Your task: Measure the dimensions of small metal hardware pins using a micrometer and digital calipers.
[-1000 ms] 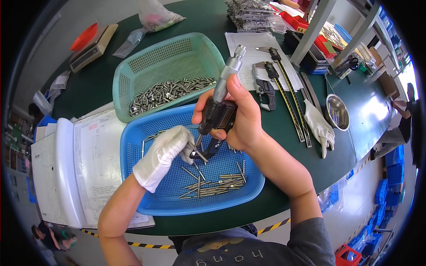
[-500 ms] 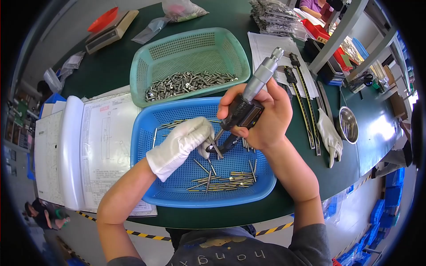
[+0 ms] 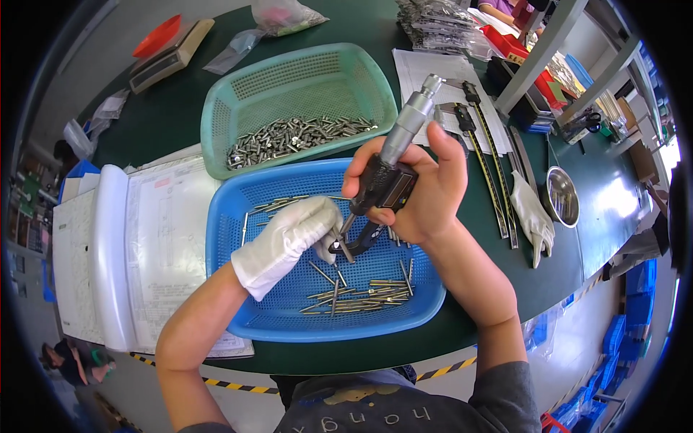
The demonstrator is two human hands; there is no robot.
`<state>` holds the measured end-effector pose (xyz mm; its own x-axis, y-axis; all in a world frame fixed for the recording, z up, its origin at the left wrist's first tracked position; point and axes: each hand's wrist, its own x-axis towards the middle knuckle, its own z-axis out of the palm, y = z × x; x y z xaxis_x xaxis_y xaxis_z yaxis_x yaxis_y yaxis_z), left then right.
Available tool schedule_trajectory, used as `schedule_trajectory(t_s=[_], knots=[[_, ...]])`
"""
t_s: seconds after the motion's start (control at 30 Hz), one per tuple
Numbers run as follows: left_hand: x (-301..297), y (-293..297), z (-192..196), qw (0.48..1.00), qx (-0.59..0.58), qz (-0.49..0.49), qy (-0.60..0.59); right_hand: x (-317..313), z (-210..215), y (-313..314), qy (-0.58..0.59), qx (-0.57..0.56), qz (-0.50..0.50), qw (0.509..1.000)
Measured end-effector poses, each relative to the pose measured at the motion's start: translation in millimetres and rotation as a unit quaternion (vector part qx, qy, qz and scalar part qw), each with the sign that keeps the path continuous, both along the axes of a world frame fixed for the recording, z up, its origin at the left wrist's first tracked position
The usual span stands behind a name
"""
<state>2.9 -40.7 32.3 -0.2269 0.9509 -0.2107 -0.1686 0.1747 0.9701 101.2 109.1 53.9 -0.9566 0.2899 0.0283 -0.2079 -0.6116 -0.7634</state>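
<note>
In my bare right hand (image 3: 419, 184) is a digital micrometer (image 3: 393, 162), its silver thimble pointing up and away from me. My left hand (image 3: 296, 242), in a white glove, pinches a slim metal pin (image 3: 345, 247) between the micrometer's jaws. Whether the jaws touch the pin is too small to tell. Both hands are above a blue perforated basket (image 3: 317, 333), where several long metal pins (image 3: 361, 297) lie loose. Behind it a green basket (image 3: 303, 79) holds a heap of short metal pins (image 3: 289, 137).
A drawing in a clear-covered folder (image 3: 162, 252) lies at left. Calipers (image 3: 487, 169), a white glove (image 3: 533, 216) and a steel bowl (image 3: 563, 196) are at right. A scale with a red pan (image 3: 172, 54) and bagged parts (image 3: 437, 27) stand behind. A metal post (image 3: 545, 54) rises at back right.
The whole view has shifted slightly, with the table things a little further left. My hands keep the same hold on the micrometer and the pin.
</note>
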Motion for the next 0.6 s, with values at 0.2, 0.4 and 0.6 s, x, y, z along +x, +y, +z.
schedule_trajectory(t_s=[0.2,0.4,0.6], knots=[[1.1,0.8,0.4,1.000,-0.001,-0.001,-0.014,0.0,-1.7,3.4,0.006,0.037,-0.009,0.999],[3.8,2.2,4.9,0.999,-0.026,0.017,-0.020,-0.7,-0.3,1.6,-0.018,0.058,-0.018,0.998],[2.8,3.7,2.2,0.998,-0.039,0.040,-0.024,0.7,-2.3,2.1,-0.013,0.062,0.002,0.998]])
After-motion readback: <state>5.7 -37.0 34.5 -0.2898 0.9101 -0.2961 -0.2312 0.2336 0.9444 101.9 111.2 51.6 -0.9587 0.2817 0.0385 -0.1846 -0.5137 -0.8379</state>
